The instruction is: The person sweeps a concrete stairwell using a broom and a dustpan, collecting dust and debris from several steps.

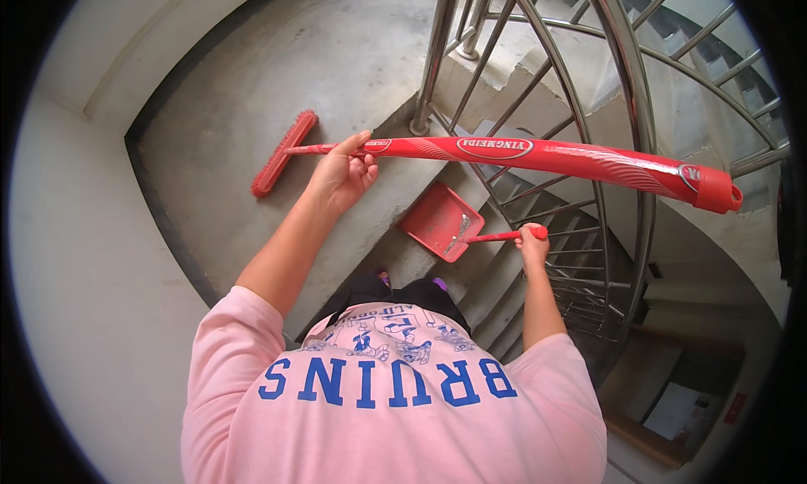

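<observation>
My left hand (345, 176) grips the red handle of a Yingmeida broom (548, 163), low down toward its head. The broom's red bristled head (284, 155) rests on the concrete landing, left of that hand. Its handle slants across in front of me, and its looped end is at the right, over the railing. In my right hand (534, 249) is the short red handle of a dustpan (435, 216). The pan is on a step just below the landing's edge, with some pale debris near its handle side.
A stainless steel railing (637, 105) curves along the right, beside concrete stairs (504, 295) leading down. The landing (353, 55) spreads at the upper left, bordered by a dark skirting band and a white wall (75, 244). A wooden-framed opening (668, 396) shows below right.
</observation>
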`<state>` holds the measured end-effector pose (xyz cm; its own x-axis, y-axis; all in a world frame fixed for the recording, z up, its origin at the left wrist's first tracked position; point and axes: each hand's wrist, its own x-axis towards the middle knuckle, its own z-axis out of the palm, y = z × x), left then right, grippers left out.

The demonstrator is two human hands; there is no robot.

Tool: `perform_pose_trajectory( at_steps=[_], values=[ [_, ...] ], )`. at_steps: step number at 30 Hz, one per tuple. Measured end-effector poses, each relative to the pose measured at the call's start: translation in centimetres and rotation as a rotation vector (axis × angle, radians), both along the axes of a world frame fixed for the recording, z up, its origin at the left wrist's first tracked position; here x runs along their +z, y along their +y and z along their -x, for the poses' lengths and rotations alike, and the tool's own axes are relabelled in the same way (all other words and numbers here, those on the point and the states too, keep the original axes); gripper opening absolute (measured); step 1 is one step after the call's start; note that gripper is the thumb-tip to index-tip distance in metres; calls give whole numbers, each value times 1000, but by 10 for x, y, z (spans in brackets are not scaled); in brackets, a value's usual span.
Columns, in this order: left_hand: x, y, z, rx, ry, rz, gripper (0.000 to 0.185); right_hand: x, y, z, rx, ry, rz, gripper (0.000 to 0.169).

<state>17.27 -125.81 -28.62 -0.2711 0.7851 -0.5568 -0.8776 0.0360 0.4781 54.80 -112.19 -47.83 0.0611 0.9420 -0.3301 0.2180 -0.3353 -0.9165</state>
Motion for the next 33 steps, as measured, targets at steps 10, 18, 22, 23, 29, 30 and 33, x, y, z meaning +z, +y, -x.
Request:
perform_pose_trajectory(
  at_steps=[10,18,22,23,29,30,33],
  values=[
    [-65,25,-59,67,50,-87,14,-4,-12,-9,228,-62,-204,9],
    [-83,28,-87,202,129,-190,10,-19,29,-16,375,-45,-206,21],
    [-60,16,-125,293,158,-247,11,-8,41,-20,393,-40,-154,19],
    [-54,15,-136,324,153,-256,10,-3,43,-21,390,-42,-136,19],
    [-32,-17,-206,449,86,-373,14,0,40,-33,434,22,-146,24],
    [-33,-20,-215,427,45,-401,14,2,38,-35,439,55,-143,25],
    [-27,-38,-239,393,-66,-472,18,25,31,-44,554,-149,-76,42]
  ],
)
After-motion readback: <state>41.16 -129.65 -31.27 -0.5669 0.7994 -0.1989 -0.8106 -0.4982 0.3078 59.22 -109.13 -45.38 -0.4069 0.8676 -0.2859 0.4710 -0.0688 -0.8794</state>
